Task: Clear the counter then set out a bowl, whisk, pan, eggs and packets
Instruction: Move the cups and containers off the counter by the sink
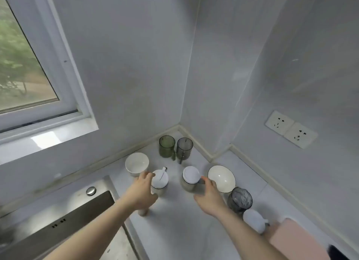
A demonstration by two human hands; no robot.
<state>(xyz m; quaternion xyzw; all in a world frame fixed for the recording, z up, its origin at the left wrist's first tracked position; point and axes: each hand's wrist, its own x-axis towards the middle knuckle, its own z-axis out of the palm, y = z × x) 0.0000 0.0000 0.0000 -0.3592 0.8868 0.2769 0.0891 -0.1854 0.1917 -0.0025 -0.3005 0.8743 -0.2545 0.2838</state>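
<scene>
**Both hands closing on the two lidded jars**

Now the person is reaching into the counter corner with both hands at once. The left hand is curling round the side of the left jar, fingers wrapping its wall just under the white lid. The right hand is pinching the small handle on the right jar. Both jars are standing upright mid-counter, between a white bowl behind left and a dark-rimmed bowl at right. They look like glass with loose lids, so likely slick, breakable and a bit heavy; gripping low on the body, not the lid, seems safest. Two tinted cups are waiting in the corner.
</scene>
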